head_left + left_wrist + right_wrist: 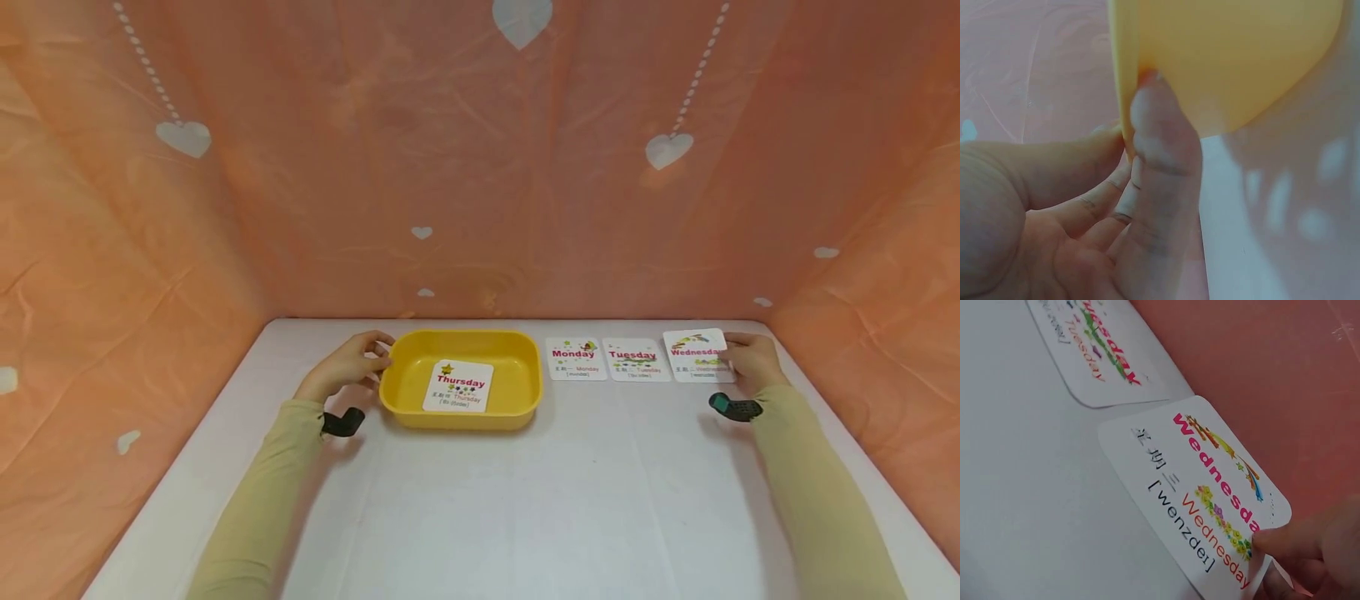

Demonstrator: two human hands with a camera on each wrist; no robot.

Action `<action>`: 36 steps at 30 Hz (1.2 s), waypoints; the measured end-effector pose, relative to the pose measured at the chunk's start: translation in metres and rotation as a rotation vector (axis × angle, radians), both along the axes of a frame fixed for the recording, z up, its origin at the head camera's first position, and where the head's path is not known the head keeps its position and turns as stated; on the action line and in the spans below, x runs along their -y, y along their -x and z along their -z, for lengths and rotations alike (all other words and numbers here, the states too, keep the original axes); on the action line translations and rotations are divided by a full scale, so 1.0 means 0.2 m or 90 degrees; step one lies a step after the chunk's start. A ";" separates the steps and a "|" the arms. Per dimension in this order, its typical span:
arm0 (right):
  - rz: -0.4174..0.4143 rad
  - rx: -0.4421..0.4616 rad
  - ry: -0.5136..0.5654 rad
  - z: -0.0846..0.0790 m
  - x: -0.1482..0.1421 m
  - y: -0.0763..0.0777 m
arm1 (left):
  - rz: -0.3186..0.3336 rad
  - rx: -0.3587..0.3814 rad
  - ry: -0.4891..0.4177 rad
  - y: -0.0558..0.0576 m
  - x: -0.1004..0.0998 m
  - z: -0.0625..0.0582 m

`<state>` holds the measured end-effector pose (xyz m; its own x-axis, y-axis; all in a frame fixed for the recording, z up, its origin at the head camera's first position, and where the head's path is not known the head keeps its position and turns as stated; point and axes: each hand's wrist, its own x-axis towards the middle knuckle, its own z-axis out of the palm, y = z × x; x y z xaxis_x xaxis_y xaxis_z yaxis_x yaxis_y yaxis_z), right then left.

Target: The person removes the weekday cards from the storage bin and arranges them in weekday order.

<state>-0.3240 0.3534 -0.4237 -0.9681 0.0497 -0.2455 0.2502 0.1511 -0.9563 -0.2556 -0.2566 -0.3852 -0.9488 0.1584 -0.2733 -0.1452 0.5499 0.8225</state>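
Note:
My left hand [348,365] pinches the left rim of a yellow plastic basin [459,422], thumb on one side and a finger on the other in the left wrist view. Inside the basin lies a white card printed Thursday [459,387]. At the row's right end, my right hand [752,360] holds the Wednesday card [1194,494] by its right edge, the thumb over its printed face. Left of that card lie the Tuesday card [636,360] and the Monday card [576,359], side by side on the table. The Wednesday card sits slightly tilted beside Tuesday.
A white table [510,508] carries everything. Orange cloth [480,183] with white hearts hangs behind the table's back edge and along both sides. Dark wrist devices [343,422] are worn on both arms over pale yellow-green sleeves [258,500].

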 end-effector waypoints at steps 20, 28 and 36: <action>0.071 -0.042 -0.211 0.03 0.02 0.01 | 0.000 -0.006 0.010 -0.01 0.00 -0.01; 0.092 -0.092 -0.328 0.04 0.02 0.02 | -0.002 -0.005 0.011 0.00 -0.01 -0.01; 0.071 -0.044 -0.294 0.03 0.01 0.00 | -0.006 0.003 0.010 -0.01 -0.01 -0.02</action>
<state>-0.3237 0.3509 -0.4306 -0.9639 0.2433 -0.1080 0.2270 0.5393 -0.8109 -0.2531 -0.2538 -0.3816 -0.9488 0.1453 -0.2805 -0.1545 0.5608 0.8134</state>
